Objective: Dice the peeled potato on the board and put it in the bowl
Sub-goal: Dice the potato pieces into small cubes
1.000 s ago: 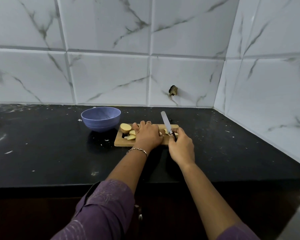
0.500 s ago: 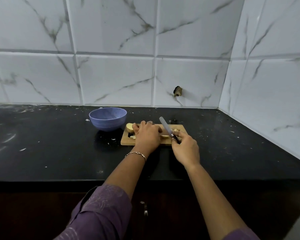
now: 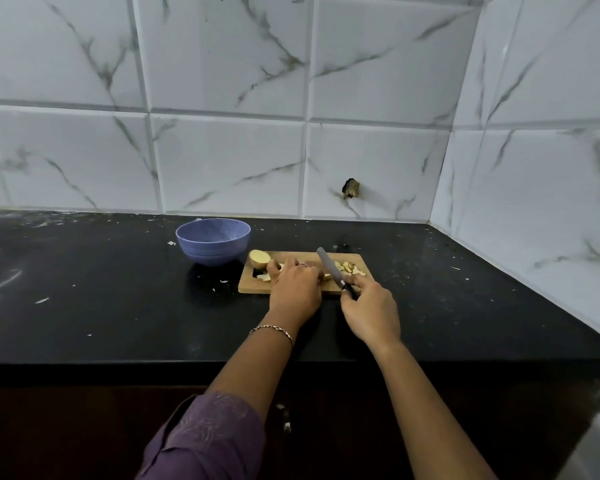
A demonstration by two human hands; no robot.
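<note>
A small wooden cutting board [image 3: 253, 287] lies on the black counter, just right of a blue bowl [image 3: 212, 240]. A potato half [image 3: 259, 258] sits at the board's far left corner. Diced pieces [image 3: 349, 267] lie at the board's right end. My left hand [image 3: 294, 286] rests curled over potato slices in the middle of the board, hiding most of them. My right hand [image 3: 369, 312] grips a knife [image 3: 329, 267] by its dark handle, blade angled up and left, just right of my left fingers.
The black counter [image 3: 101, 299] carries white specks and scraps. White marble tiles form the back wall and a side wall [image 3: 541, 209] at the right. The counter's front edge runs below my wrists. A dark hole [image 3: 350, 189] marks the back tile.
The knife blade has tilted lower and moved closer to my left fingers. The view has shifted slightly; both hands stay over the board.
</note>
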